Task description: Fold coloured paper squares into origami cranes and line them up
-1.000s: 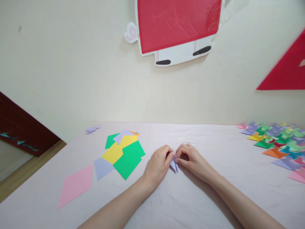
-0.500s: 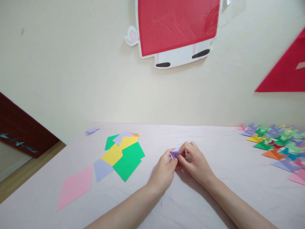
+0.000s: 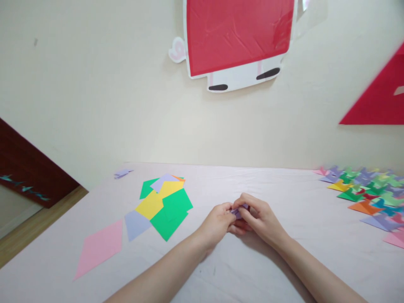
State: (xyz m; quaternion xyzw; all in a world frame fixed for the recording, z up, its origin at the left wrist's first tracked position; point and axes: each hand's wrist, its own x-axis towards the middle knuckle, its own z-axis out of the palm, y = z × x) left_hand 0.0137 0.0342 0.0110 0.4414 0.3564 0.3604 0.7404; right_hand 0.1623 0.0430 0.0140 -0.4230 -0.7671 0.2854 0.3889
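A small folded piece of purple paper (image 3: 236,212) is held between both hands, just above the cloth-covered table. My left hand (image 3: 217,223) pinches its left side with thumb and fingers. Over its top and right side, my right hand (image 3: 257,212) closes with thumb and index finger. Most of the paper is hidden by the fingers, so its exact folded shape cannot be made out.
Loose sheets lie to the left: a pink sheet (image 3: 101,248), a purple sheet (image 3: 137,226), yellow paper (image 3: 150,204) and green paper (image 3: 172,219). A folded purple piece (image 3: 123,173) rests farther back. Rows of colourful folded paper figures (image 3: 366,206) fill the right side. A wall (image 3: 221,130) rises behind.
The purple paper has been lowered and tilted, and less of it shows. My right fingers have closed over its top, while the left hand's fingers now show beneath it.
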